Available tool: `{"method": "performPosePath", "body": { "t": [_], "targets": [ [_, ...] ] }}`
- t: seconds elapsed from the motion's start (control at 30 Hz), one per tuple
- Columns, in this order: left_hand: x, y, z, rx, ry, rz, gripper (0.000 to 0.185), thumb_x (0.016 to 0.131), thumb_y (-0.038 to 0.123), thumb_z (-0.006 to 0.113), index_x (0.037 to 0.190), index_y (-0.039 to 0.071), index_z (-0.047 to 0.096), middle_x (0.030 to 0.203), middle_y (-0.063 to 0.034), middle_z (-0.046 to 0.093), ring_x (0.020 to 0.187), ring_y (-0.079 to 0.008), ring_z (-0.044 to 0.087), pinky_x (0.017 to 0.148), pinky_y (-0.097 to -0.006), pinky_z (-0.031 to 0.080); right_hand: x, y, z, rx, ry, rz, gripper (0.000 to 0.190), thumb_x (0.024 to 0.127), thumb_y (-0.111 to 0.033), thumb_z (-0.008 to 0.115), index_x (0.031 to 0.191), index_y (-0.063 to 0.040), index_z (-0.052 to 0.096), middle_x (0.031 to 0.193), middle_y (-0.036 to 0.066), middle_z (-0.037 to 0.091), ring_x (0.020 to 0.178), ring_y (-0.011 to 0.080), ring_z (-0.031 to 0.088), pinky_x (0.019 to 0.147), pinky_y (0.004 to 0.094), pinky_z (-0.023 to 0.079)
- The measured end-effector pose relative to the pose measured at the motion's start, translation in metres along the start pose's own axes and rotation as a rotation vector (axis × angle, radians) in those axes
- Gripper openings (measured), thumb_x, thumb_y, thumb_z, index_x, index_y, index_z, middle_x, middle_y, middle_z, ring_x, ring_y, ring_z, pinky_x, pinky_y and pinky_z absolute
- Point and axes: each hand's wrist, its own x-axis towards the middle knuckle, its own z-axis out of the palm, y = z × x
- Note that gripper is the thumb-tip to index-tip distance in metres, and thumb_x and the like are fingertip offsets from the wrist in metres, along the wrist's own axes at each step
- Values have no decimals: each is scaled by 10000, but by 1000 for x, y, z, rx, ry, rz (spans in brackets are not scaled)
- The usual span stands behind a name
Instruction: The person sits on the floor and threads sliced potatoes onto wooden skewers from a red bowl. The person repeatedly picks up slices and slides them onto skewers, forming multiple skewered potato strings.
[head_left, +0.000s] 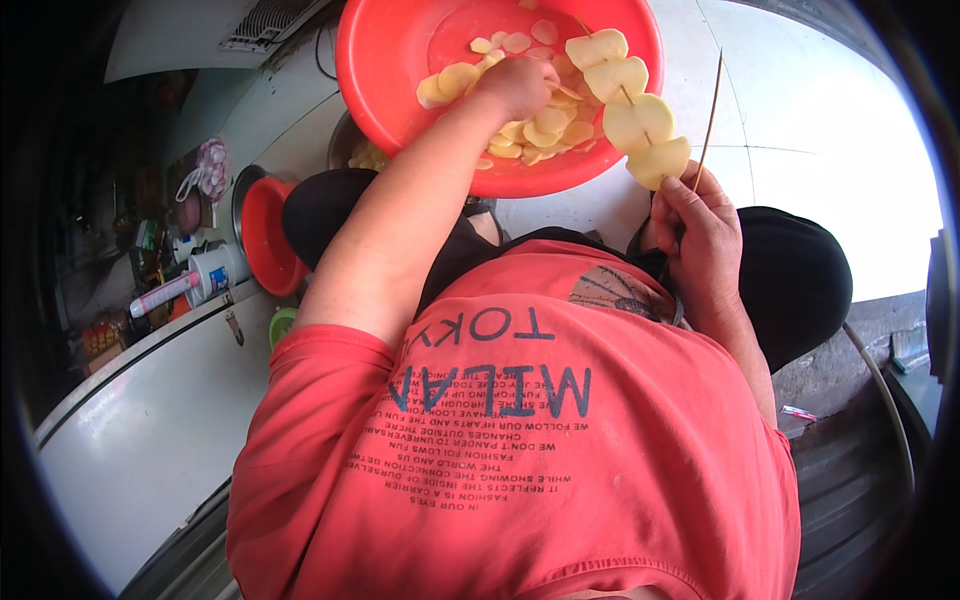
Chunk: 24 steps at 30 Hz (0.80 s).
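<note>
My left hand (517, 86) reaches into a large red plastic basin (367, 82), its fingers curled down among thin pale-yellow slices (551, 124), apparently potato. Whether it grips a slice is hidden. On the right, my right hand (701, 232) holds a thin skewer threaded with several slices (637, 124), spaced along it and slanting up over the basin's right rim. A second, bare wooden skewer (710, 120) stands up from the same hand, its tip pointing away from me.
A metal bowl (346, 139) with pale pieces sits partly under the basin's left side. Farther left are a smaller red basin (270, 236), a white bucket (217, 274), a net bag (210, 169) and a white chest lid (142, 442). A hose (885, 390) runs along the right.
</note>
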Motion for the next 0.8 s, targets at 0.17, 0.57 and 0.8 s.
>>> {"method": "performPosePath", "body": {
  "t": [0.17,0.57,0.8],
  "targets": [
    [-4,-8,-18,-599,73,-269,205,823,109,630,1012,30,642,915,-71,667,744,-153,628,633,-262,519,-2,-2,2,5,-8,6,169,911,-135,537,1045,-37,570,698,8,549,508,56,420,460,183,329],
    [13,-1,-25,-120,442,-251,311,770,252,678,1030,90,629,1050,-111,662,936,-244,637,821,-340,511,-1,0,1,4,26,-14,178,903,-148,557,1036,-30,576,692,13,548,503,66,420,456,197,331],
    [-6,21,2,163,23,-93,336,721,313,692,981,101,662,985,-96,675,905,-251,642,803,-365,504,-1,0,0,-3,19,-19,166,906,-145,553,1028,-35,577,682,5,542,497,60,412,450,192,324]
  ]
}}
